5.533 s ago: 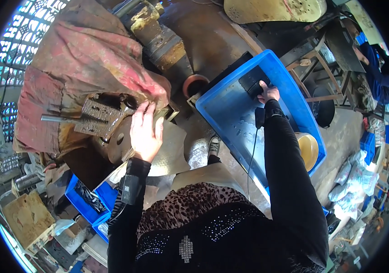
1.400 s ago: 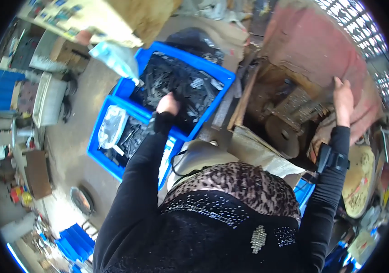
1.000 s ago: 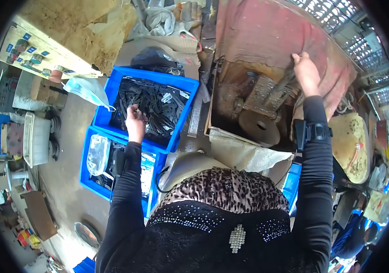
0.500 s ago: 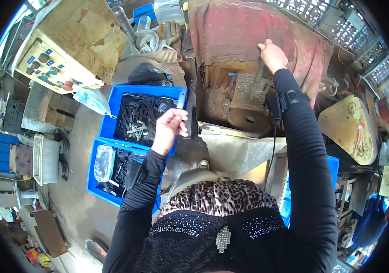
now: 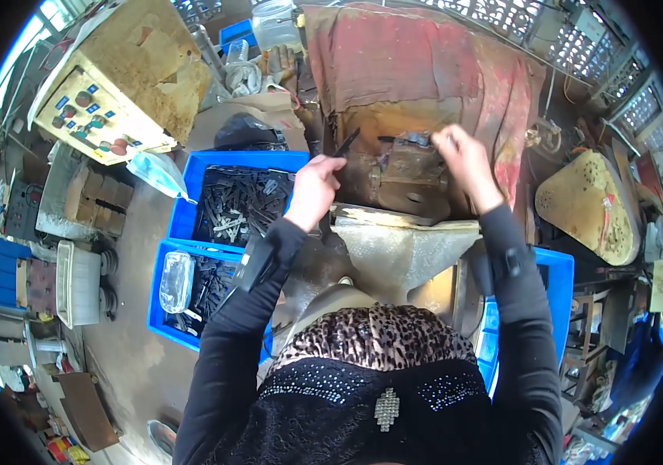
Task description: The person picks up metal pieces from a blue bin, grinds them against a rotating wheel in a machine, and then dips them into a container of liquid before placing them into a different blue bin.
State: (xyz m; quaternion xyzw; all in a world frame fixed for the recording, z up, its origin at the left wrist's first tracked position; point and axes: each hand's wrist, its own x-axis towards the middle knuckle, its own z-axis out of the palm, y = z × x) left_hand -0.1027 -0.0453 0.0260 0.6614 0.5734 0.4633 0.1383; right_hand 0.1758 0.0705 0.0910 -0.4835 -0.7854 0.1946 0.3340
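Observation:
My left hand [image 5: 314, 192] is closed on a thin dark strip [image 5: 348, 143], which points up and away over the left side of an open machine box. My right hand [image 5: 465, 164] has its fingers curled beside the top of a brown, grimy metal block [image 5: 409, 167] inside that box. A small greyish piece [image 5: 417, 139] lies on the block by those fingertips; what they pinch, if anything, is hidden. In front of the block sits a round, dirty disc [image 5: 415, 203] with a central hole. A stained reddish cloth [image 5: 401, 58] drapes over the machine's back.
Two blue crates [image 5: 179, 198] of dark strips stand to the left, a clear plastic container [image 5: 176, 280] in the nearer one. Beyond them is a control box [image 5: 87, 116] with knobs. A pitted board [image 5: 591, 209] and another blue crate [image 5: 556, 298] are on the right.
My right hand has come down and nearer from a long bar by the cloth to the metal block. My left hand has moved right and away from the crate toward the machine box.

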